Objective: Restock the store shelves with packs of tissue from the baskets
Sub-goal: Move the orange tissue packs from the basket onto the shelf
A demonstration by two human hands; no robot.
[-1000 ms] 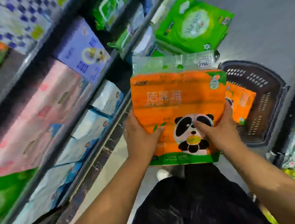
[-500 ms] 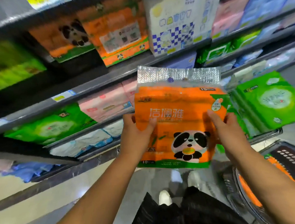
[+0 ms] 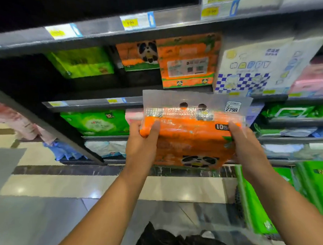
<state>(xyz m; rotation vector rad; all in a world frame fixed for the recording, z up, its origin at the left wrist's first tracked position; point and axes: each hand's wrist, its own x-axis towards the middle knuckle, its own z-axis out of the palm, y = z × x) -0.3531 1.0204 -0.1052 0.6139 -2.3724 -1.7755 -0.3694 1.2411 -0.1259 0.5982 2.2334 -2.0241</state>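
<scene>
Orange plastic fills my grip: the orange tissue pack (image 3: 191, 139) is up in the air before the shelves, and its clear header flap with the 2798 sticker (image 3: 232, 107) overlaps the front rail (image 3: 93, 102) of the middle shelf. My left hand (image 3: 139, 153) holds the pack's left edge and my right hand (image 3: 247, 148) its right edge, fingers (image 3: 154, 131) curled round it on both sides, thumbs on top. Above the rail, a tall orange pack (image 3: 186, 62) stands at the shelf's front edge, just beside a white pack with blue checks (image 3: 251, 68). A panda pack (image 3: 137, 55) sits further back with dark open room in front of it, and a green pack (image 3: 80, 63) sits to its left. More green packs (image 3: 267, 201) stand at my lower right, above the pale tiled floor (image 3: 48, 182)
</scene>
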